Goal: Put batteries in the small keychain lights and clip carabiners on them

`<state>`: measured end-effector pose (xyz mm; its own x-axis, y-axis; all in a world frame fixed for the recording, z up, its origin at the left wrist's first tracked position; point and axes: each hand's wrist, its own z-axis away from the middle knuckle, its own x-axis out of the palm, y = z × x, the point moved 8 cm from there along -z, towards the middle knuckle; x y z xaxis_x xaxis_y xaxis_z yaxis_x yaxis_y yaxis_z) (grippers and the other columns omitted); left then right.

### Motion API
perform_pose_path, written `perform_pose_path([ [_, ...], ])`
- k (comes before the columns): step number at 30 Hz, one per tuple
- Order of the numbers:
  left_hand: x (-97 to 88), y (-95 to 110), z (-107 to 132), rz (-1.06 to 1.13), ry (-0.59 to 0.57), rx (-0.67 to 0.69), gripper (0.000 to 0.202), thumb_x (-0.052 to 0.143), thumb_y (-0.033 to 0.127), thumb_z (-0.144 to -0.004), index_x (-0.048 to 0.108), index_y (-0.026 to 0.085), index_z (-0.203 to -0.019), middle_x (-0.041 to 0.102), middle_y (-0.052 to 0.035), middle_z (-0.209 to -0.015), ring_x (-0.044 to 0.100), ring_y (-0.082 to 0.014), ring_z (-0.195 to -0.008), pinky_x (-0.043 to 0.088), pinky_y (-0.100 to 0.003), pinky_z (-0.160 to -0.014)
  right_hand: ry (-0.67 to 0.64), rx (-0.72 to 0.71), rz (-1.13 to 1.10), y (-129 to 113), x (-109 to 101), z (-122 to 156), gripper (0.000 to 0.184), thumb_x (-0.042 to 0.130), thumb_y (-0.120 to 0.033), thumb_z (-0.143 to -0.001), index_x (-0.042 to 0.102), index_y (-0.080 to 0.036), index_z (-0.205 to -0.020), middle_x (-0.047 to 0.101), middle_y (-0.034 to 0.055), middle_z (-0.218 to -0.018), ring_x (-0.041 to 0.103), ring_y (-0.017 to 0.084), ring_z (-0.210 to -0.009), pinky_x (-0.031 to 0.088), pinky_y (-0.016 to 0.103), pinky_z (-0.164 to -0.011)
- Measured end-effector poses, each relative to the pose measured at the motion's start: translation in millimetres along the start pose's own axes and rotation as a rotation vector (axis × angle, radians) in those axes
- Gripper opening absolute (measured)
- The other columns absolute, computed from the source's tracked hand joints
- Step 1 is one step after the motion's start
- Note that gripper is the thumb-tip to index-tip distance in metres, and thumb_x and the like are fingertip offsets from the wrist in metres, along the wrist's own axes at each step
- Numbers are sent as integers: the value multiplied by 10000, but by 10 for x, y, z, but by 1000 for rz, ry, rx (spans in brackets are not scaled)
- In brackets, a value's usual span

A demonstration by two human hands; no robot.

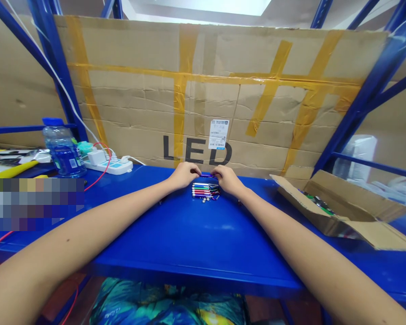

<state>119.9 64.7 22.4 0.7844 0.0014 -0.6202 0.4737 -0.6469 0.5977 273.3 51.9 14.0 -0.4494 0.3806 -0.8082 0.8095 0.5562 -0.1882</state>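
My left hand (185, 175) and my right hand (226, 177) are both closed, pinching the two ends of a purple-blue pen (207, 175) held level near the back of the table. Just in front of them lies a row of coloured pens (203, 189), side by side, in white, green, red and blue. Their right ends are dark and partly under my right hand. Several small metallic bits (205, 199) are scattered along the near side of the row; they are too small to name.
At right stands an open cardboard box (328, 221) with pens inside. To the left are a blue-capped bottle (64, 151), a white power strip (115, 166) and a red cable (101, 176). A large cardboard sheet (138, 113) walls off the back of the blue table (196, 239).
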Motion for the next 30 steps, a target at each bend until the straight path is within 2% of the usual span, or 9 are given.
perform_pose_path([
  [6, -2, -69, -11, -66, 5, 6, 160, 629, 105, -730, 759, 196, -751, 744, -65, -844, 671, -231, -847, 492, -373, -855, -29, -48, 53, 42, 133, -74, 234, 482, -58, -865, 688, -128, -952, 669, 96, -940, 579, 190, -878, 432, 289, -803],
  [11, 23, -129, -7, -93, -15, -62, 159, 640, 83, -686, 747, 199, -681, 740, -60, -809, 666, -231, -827, 495, -370, -843, -100, -118, 93, -18, 221, -107, 287, 478, -36, -846, 730, -155, -914, 710, 87, -928, 590, 195, -893, 423, 290, -822],
  [19, 99, -191, -29, -42, -72, -85, 149, 646, 91, -611, 729, 214, -616, 716, -37, -712, 641, -220, -740, 493, -352, -804, -194, -96, 73, -11, 287, -91, 367, 470, 8, -764, 757, -167, -911, 741, 80, -939, 629, 198, -861, 436, 277, -801],
  [25, 126, -241, -28, -33, -116, -142, 210, 567, 98, -671, 742, 214, -677, 737, -57, -815, 653, -247, -848, 483, -351, -851, -265, -42, 57, -92, 246, -42, 481, 439, 66, -636, 747, -156, -932, 729, 84, -951, 630, 200, -877, 439, 254, -771],
  [30, 184, -171, -8, -2, -139, -66, 156, 624, 191, -697, 752, 236, -774, 743, -45, -916, 641, -257, -919, 458, -341, -907, -243, -17, -17, -64, 232, -24, 544, 411, 78, -622, 725, -155, -1000, 728, 75, -954, 634, 177, -850, 450, 236, -753],
])
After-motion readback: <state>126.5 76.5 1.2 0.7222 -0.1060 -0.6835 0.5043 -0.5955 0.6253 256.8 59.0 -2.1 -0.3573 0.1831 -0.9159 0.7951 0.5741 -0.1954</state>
